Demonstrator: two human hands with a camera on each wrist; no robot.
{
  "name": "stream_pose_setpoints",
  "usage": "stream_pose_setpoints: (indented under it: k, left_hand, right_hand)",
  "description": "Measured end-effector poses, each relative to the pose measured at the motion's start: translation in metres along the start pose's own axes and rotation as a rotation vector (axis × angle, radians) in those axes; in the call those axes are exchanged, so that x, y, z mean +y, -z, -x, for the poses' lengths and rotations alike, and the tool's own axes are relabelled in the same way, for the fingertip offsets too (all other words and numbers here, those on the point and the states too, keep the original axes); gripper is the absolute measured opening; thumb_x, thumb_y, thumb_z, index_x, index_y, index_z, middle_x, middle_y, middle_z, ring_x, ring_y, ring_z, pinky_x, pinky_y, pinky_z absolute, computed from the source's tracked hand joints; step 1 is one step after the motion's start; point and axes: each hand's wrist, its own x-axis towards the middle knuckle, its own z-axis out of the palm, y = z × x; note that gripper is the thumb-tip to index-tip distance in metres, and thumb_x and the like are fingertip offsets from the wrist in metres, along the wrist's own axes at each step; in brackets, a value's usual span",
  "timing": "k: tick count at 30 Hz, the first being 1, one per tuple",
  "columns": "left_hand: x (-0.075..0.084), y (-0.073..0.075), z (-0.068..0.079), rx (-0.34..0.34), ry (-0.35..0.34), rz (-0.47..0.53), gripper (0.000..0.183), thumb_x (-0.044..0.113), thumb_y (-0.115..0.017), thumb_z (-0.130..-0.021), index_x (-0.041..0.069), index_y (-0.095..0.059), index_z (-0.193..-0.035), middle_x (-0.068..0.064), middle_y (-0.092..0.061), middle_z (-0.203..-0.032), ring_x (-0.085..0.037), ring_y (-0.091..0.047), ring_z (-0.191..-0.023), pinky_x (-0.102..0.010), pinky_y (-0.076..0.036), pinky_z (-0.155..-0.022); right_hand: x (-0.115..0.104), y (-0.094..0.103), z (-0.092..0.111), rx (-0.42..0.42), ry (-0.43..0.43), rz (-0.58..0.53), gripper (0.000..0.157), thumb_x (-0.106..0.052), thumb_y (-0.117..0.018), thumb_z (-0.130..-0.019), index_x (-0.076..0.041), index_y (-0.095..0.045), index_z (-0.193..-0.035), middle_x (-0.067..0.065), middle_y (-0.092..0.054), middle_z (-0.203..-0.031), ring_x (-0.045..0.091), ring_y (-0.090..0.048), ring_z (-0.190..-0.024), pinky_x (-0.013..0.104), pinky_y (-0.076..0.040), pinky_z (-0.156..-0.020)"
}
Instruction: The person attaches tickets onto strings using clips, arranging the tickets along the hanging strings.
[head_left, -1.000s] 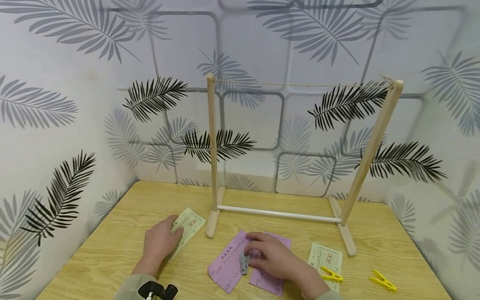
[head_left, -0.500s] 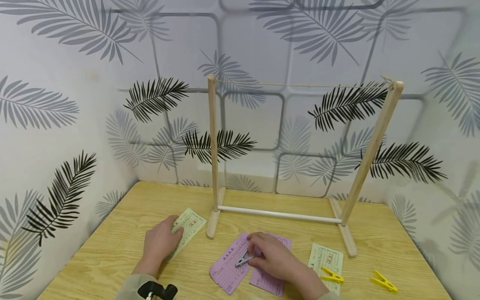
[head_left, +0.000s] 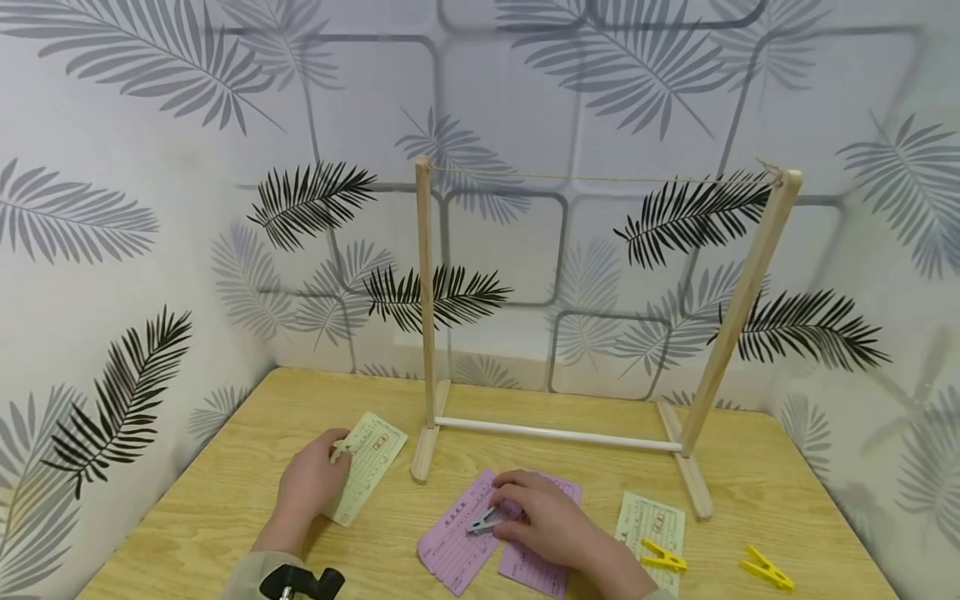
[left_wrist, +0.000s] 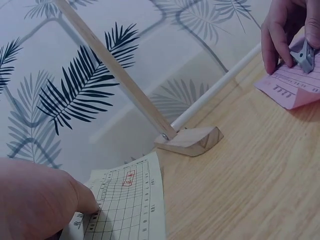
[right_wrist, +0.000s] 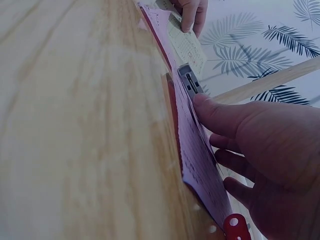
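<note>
My left hand pinches the left edge of a pale green printed slip lying on the table; in the left wrist view, the thumb rests on its printed grid. My right hand holds a grey clothespin between thumb and fingers, low over two pink printed slips. The left pink slip lies slanted under the clothespin, and the right pink slip is partly hidden by the hand. In the right wrist view, the clothespin shows at the thumb tip, alongside the pink paper.
Behind the slips stands a wooden frame with a string across its top and a white bar below. To the right lie another green slip with a yellow clothespin on it and a second yellow clothespin.
The grey clothespin has turned in my right hand, from upright to slanting left. My left hand has shifted slightly left on the green slip, uncovering more of its lower part.
</note>
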Motion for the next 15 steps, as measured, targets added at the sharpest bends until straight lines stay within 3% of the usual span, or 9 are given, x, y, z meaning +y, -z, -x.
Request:
stream_pose_setpoints:
  k: [6, 10, 15]
  left_hand:
    - [0.003, 0.005, 0.000, 0.006, 0.003, 0.038, 0.042, 0.012, -0.063, -0.107, -0.001, -0.065, -0.147, -0.022, -0.075, -0.120, -0.030, -0.070, -0.093, -0.050, -0.055, -0.078]
    - [0.006, 0.008, -0.001, 0.014, 0.000, 0.083, 0.043, 0.014, -0.062, -0.109, 0.000, -0.064, -0.149, -0.023, -0.076, -0.123, -0.034, -0.073, -0.101, -0.052, -0.057, -0.084]
    - [0.013, 0.012, -0.002, 0.037, -0.011, 0.158, 0.042, 0.016, -0.062, -0.111, -0.001, -0.063, -0.150, -0.024, -0.076, -0.126, -0.033, -0.073, -0.107, -0.053, -0.057, -0.090]
  right_hand:
    - [0.000, -0.001, -0.001, 0.032, -0.016, -0.018, 0.032, -0.037, -0.079, -0.104, -0.018, -0.077, -0.130, 0.000, -0.066, -0.148, 0.028, -0.059, -0.139, 0.055, -0.047, -0.117]
    - [-0.002, 0.001, -0.003, 0.089, -0.032, -0.041, 0.032, -0.034, -0.080, -0.103, -0.017, -0.078, -0.130, -0.003, -0.072, -0.136, 0.026, -0.063, -0.134, 0.055, -0.050, -0.114]
    - [-0.008, 0.007, -0.004, 0.126, -0.104, -0.157, 0.034, -0.027, -0.080, -0.103, -0.014, -0.076, -0.134, -0.006, -0.075, -0.126, 0.025, -0.068, -0.124, 0.055, -0.055, -0.106]
